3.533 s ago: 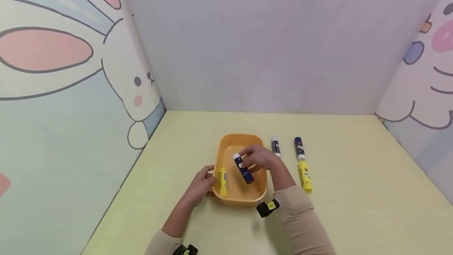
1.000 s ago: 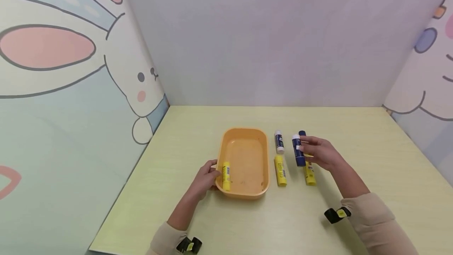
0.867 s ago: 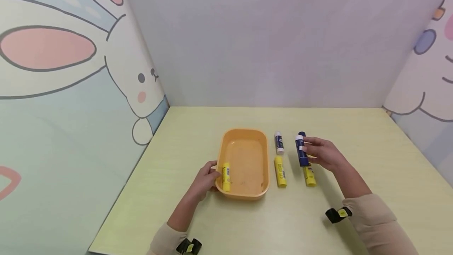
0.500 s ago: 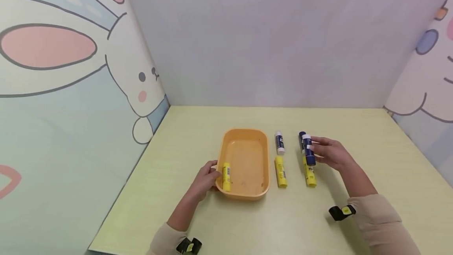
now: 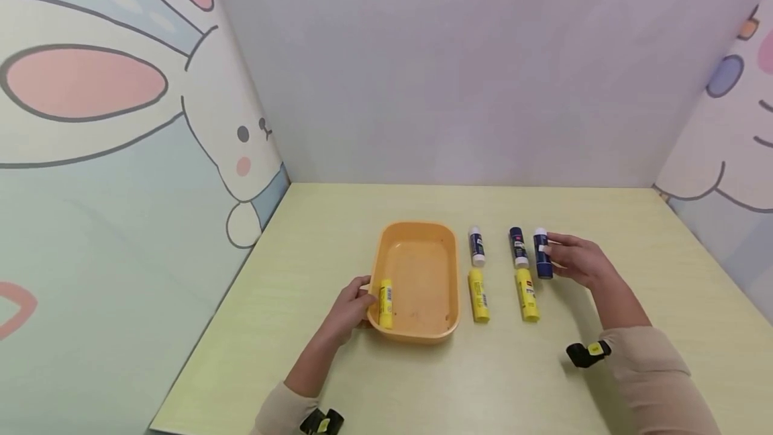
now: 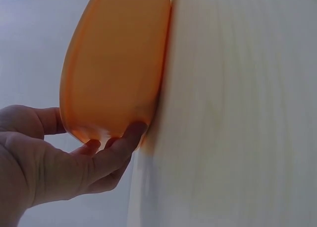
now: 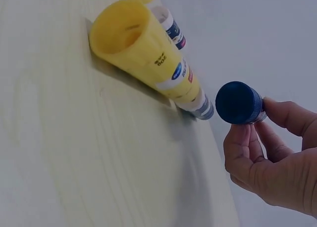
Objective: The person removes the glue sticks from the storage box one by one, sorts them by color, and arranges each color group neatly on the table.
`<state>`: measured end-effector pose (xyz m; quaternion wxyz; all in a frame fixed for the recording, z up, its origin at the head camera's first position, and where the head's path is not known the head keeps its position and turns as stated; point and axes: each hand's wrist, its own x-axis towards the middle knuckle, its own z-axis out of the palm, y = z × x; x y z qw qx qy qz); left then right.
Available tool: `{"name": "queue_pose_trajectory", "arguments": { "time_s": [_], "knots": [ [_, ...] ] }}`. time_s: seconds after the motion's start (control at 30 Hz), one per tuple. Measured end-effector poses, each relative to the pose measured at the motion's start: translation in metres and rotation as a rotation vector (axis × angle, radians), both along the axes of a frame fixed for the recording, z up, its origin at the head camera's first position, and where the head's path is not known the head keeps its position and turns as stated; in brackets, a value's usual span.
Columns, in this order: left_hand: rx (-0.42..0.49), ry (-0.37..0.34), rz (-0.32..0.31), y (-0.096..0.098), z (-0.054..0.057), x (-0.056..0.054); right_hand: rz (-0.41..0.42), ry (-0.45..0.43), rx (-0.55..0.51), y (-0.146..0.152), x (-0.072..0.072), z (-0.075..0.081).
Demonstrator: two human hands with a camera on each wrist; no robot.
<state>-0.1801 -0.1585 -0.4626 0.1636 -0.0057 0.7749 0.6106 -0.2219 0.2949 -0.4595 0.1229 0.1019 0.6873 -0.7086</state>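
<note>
An orange plastic tray (image 5: 417,337) rests on the table, its left wall gripped by my left hand (image 5: 347,311), thumb over the rim and fingers outside. Inside it, along the left wall, lies one yellow glue stick (image 5: 386,304). My right hand (image 5: 580,260) pinches a dark blue glue stick (image 5: 543,262) with a white end, held above the table; the right wrist view shows its blue end (image 7: 237,103). Just left of it lie a blue glue stick (image 5: 518,247) and a yellow glue stick (image 5: 527,295), end to end.
Between the tray and that column, a second column holds a white-ended blue glue stick (image 5: 476,246) behind a yellow glue stick (image 5: 479,296). The pale table (image 5: 398,388) meets a grey back wall (image 5: 459,86). A rabbit-painted panel (image 5: 121,186) stands at the left.
My right hand has taken the blue glue stick from over the tray to the right, past both columns. A yellow glue stick came into view beside the tray. My left hand keeps its grip.
</note>
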Motion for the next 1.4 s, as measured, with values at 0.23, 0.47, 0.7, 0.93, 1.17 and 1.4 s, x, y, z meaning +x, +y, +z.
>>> {"name": "queue_pose_trajectory", "arguments": {
  "time_s": [0.23, 0.47, 0.7, 0.93, 1.17, 1.4],
  "knots": [
    [-0.012, 0.011, 0.006, 0.000, 0.004, 0.000, -0.042, -0.036, -0.042, 0.007, -0.008, -0.003],
    [-0.007, 0.004, 0.009, 0.001, 0.003, 0.002, -0.087, -0.084, 0.016, 0.020, -0.018, -0.010],
    [-0.011, -0.002, 0.014, 0.001, 0.002, 0.002, -0.123, -0.119, 0.137, 0.035, -0.027, -0.014],
    [-0.009, -0.001, 0.015, 0.002, 0.003, 0.002, -0.144, -0.121, 0.149, 0.045, -0.032, -0.013],
    [-0.006, -0.001, 0.020, 0.002, 0.003, 0.001, -0.180, -0.161, 0.247, 0.045, -0.039, -0.014],
    [-0.005, -0.004, 0.015, 0.003, 0.002, 0.001, -0.174, -0.143, 0.354, 0.047, -0.044, -0.016]
  ]
}}
